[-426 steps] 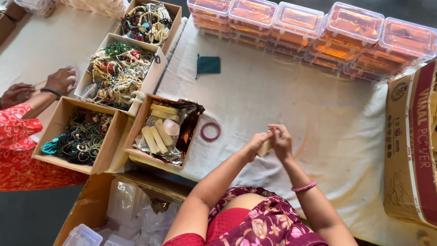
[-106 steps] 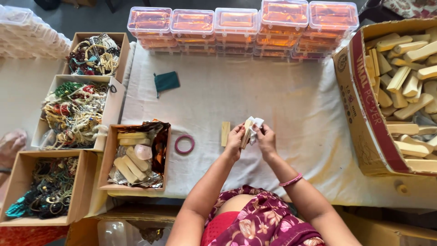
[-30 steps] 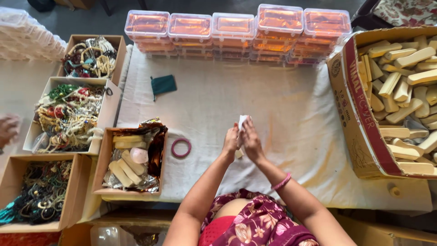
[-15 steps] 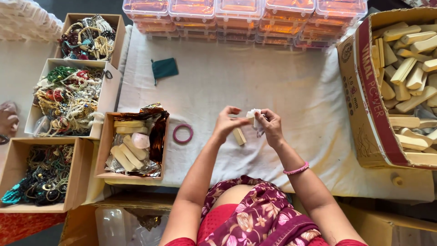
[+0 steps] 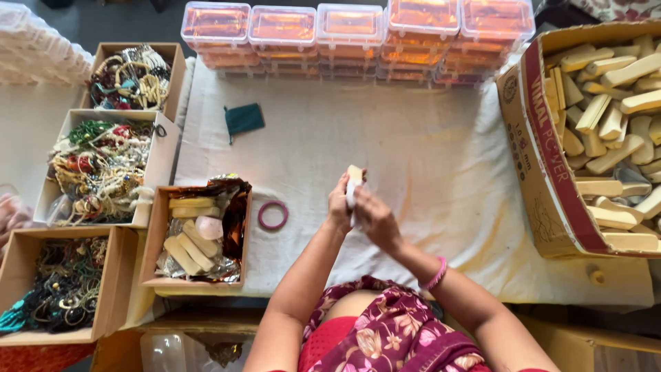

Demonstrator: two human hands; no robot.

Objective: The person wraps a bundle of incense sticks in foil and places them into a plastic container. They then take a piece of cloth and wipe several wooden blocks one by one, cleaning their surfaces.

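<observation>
Both my hands meet over the middle of the white cloth (image 5: 427,151). My left hand (image 5: 339,203) holds a pale tan bar (image 5: 354,173) upright by its lower end. My right hand (image 5: 375,217) presses a thin white wrapper (image 5: 351,200) against the bar's side. A pink bangle sits on my right wrist. A pink ring (image 5: 273,215) lies flat on the cloth just left of my hands. A small box (image 5: 196,238) with several tan bars and foil wrappers stands further left.
A large cardboard box (image 5: 544,158) full of tan bars stands at the right. Stacked orange plastic containers (image 5: 358,31) line the far edge. Three boxes of tangled jewellery (image 5: 103,165) sit at the left. A dark green pouch (image 5: 244,118) lies on the cloth. Another person's hand (image 5: 10,213) shows at far left.
My hands have come back together and the bar now stands upright between them; half a second ago they were slightly apart with the bar lower.
</observation>
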